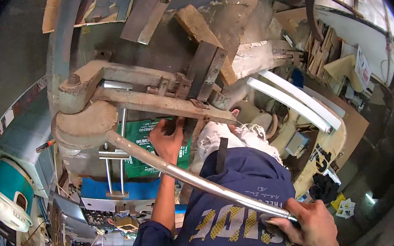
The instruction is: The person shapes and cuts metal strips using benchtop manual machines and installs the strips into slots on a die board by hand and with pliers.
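A heavy, worn steel bender (154, 91) stands before me, with a thick round pivot (85, 123) at its left. From the pivot a long round metal lever (193, 177) slants down to the right across my body. My right hand (313, 224) is wrapped round the lever's far end. My left hand (167, 141) reaches up under the bender's flat arm, fingers bent at its lower edge; what lies between them is partly hidden. A dark steel block (206, 68) sits on top of the arm. Behind my left hand lies a green printed bag (137, 151).
Two curved white strips (291, 100) lie at the right, near stacked wood offcuts (322, 50). A wooden block (202, 37) and a flat steel bar (152, 11) are at the back. A chrome frame (115, 169) stands left. A teal and white helmet-like object (11, 195) is farther left.
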`<act>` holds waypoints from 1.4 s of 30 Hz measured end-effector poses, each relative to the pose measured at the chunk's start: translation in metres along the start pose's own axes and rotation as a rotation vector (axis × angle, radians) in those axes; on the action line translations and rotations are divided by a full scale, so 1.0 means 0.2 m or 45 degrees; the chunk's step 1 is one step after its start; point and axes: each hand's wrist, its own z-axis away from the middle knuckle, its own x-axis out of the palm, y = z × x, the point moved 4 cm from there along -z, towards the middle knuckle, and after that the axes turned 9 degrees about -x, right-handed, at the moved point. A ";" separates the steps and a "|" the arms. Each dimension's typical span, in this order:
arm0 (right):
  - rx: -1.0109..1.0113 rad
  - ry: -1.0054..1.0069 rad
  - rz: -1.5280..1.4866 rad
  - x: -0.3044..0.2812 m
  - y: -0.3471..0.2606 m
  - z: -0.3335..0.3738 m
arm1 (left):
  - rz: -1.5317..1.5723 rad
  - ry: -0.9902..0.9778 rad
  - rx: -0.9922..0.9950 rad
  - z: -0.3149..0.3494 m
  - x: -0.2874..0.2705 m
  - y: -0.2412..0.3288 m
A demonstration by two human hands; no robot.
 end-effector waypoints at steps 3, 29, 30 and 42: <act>0.006 0.024 0.072 0.00 0.04 -0.02 | -0.120 -0.183 0.035 -0.03 0.01 -0.02; 0.467 -0.363 0.258 0.04 0.14 -0.04 | -0.077 -0.329 0.002 -0.06 -0.03 0.05; 0.329 -0.278 0.166 0.02 0.12 -0.07 | -0.065 -0.335 -0.019 -0.06 -0.03 0.06; -0.376 0.115 0.325 0.23 0.57 -0.48 | -0.187 -0.168 0.159 -0.05 0.01 -0.19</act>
